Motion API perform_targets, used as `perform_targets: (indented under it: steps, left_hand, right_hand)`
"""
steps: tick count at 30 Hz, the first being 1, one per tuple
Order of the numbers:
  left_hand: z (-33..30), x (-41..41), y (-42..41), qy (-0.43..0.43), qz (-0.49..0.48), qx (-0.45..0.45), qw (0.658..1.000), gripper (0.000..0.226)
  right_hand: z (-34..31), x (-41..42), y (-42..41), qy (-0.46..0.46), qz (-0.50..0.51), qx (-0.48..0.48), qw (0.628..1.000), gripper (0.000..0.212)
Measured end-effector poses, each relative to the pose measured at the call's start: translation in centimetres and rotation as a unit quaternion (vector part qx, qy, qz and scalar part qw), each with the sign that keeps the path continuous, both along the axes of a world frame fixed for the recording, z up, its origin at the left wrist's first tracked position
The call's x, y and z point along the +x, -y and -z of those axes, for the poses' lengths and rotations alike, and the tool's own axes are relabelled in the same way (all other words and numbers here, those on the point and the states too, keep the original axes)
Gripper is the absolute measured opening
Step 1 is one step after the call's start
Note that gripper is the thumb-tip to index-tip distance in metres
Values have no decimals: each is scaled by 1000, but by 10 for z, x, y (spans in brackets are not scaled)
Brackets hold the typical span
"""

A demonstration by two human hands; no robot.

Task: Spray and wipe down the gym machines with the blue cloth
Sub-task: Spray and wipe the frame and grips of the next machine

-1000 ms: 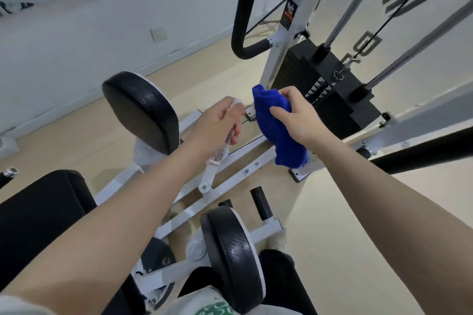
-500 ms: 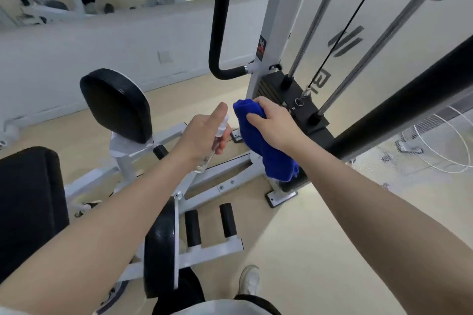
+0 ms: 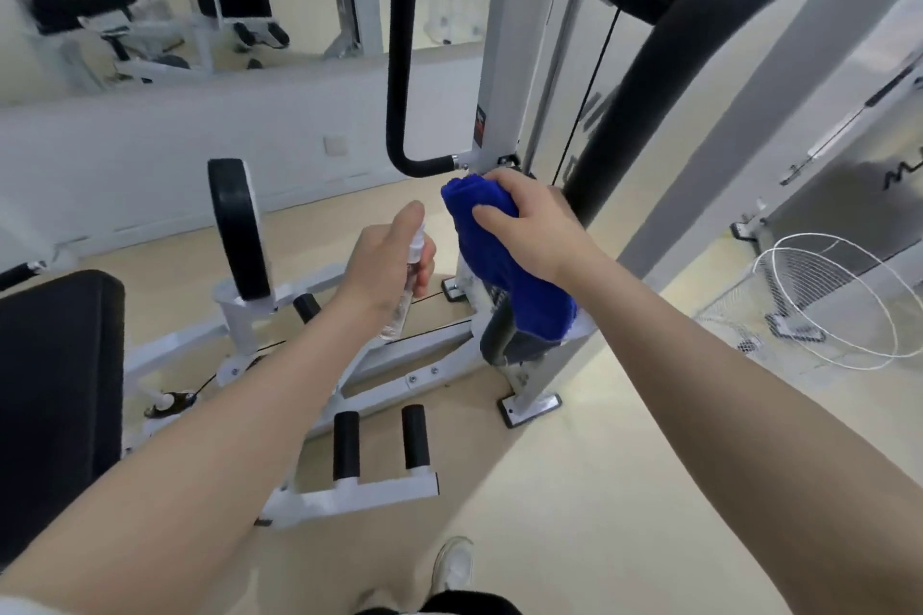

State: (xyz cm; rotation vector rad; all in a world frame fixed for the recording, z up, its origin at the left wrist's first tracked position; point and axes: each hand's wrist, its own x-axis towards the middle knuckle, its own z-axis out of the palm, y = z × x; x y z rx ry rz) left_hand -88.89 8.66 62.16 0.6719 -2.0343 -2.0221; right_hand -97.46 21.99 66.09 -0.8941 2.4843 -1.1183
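My left hand (image 3: 387,260) grips a small clear spray bottle (image 3: 405,285), with the forefinger on its top and the nozzle turned toward the machine. My right hand (image 3: 532,227) holds a bunched blue cloth (image 3: 504,265) that hangs down from my fingers, just left of a thick black curved bar (image 3: 649,80). Both hands are in front of the white upright post (image 3: 509,40) of the gym machine. The weight stack is hidden behind the cloth and my right hand.
A round black pad (image 3: 237,225) stands on the white frame at left, a black seat pad (image 3: 55,395) at the near left. Two black foot pegs (image 3: 379,444) stick up from the frame below. A wire basket (image 3: 829,300) lies on the floor at right. A wall mirror runs behind.
The view has risen and I have stepped back, so more of the upright post shows. Both hands keep their grip and have moved up toward the post; the cloth is now beside the black bar.
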Motion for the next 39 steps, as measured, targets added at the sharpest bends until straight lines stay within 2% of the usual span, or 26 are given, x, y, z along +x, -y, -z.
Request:
perform_targets:
  steps: [4,10,14,20,24,29,34,39]
  left_hand:
    - [-16,-1,-24,-16,34,-50,998,50]
    - [-32,-8,-58,-50,68,-110,990,59]
    - [-58,-26,-81,-59,75,-102,990,53]
    - [-96,-61,-111,-105,18,-68,992,41]
    - [-98,-69,-119,-104,-31,-84,991,47]
    - [-112,-73,-119,-115,-36,-106,987,52]
    - [-111,-73,-113,-93,-10,-90,992,49]
    - [-84,-63,-107,-34,13,-42,998,52]
  right_hand:
    - [-19,8,-34,-64,31,-27,997,15]
    - [-32,5,-82,-74,61,-72,993,22]
    - [-48,-14,-99,-92,35,-89,991,22]
    - [-71,-57,-121,-130,-9,-139,982,14]
    - [-65,-83,-140,-100,-28,-178,979,20]
    - [-52,-99,-147,-76,-58,-190,977,18]
    - [-45,-99,-139,-70,-86,-183,977,12]
    - [-44,-93,-131,-63,-94,-183,977,17]
